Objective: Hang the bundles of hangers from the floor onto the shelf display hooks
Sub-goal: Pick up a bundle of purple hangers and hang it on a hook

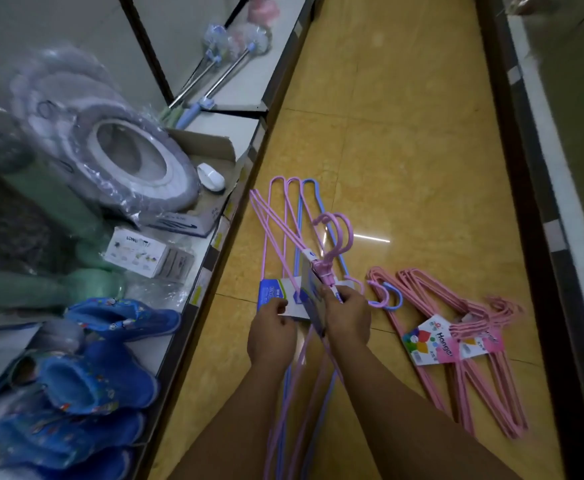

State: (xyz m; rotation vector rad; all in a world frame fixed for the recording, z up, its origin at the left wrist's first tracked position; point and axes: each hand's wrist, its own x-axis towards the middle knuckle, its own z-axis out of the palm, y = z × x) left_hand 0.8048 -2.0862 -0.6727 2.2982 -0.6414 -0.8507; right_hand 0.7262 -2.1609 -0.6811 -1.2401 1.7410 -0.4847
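Observation:
Bundles of thin pink and blue hangers [285,233] with blue-and-white paper labels lie and lift off the yellow floor [404,150] in front of me. My right hand [347,315] grips one pink bundle just below its hooks [335,226], holding it tilted above the rest. My left hand [271,332] pinches the label of a neighbouring bundle. Two more pink bundles [470,344] with colourful "Hanger" labels lie flat on the floor to the right, with a loose pink and blue hook [385,299] between them and my right hand. No display hooks are visible.
A low white shelf [193,271] runs along the left with a wrapped grey toilet seat cover [110,143], small boxes, blue slippers [93,372] and long-handled brushes [221,64]. Another shelf base [533,202] borders the aisle on the right.

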